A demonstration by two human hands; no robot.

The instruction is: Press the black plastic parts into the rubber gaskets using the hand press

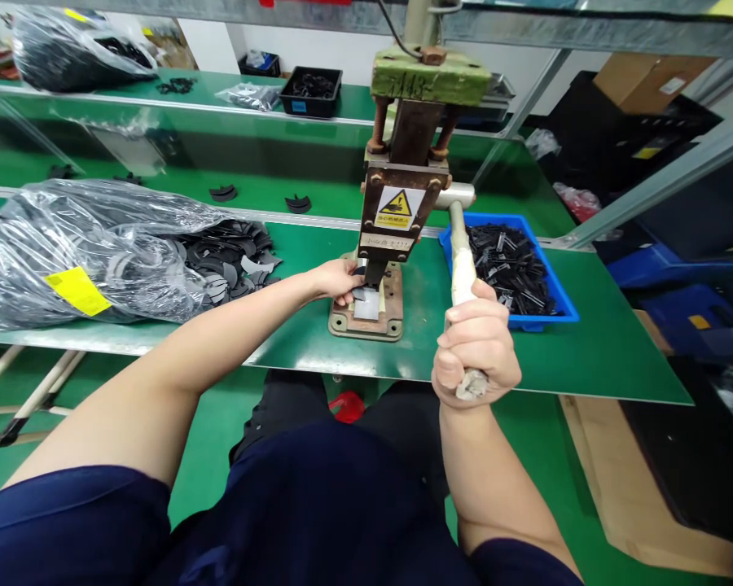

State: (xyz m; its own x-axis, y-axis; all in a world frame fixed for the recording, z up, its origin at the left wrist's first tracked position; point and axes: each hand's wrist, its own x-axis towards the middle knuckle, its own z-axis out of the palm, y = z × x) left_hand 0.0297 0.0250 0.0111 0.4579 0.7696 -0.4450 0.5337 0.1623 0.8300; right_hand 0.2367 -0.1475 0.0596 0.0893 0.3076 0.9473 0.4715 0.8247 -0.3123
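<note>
Fingers of the right hand (475, 342) were wrapped tight around the lower end of the press lever (463, 268), thumb tucked over the top, a full fist grip. Over on the other side the left hand (335, 281) was reaching in under the ram of the hand press (403, 187), fingertips pinched on a small dark flat part (360, 293) sitting on the base plate (366, 321), right beside the punch. Couldn't see exactly how many fingers were on it, but they were closed on it, not splayed.

That little piece looked thin and light, probably stiffish plastic or fibre sheet, the kind of thing that slides around easily on bare metal. I'd say holding it by the outer edge, away from the punch, is the only sane spot, and there's a pinch-hazard sticker (397, 208) on the ram for a reason. The lever looked like solid metal, heavy and rigid, so gripping low down gives the most leverage.

Left of the press lay a big clear plastic bag (91, 252) spilling black curved pieces (238, 260) onto the green bench (586, 358). Just to the right of the press sat a blue tray (562, 305) full of small black parts. A black bin (311, 89) and another bag were up on the shelf behind.
</note>
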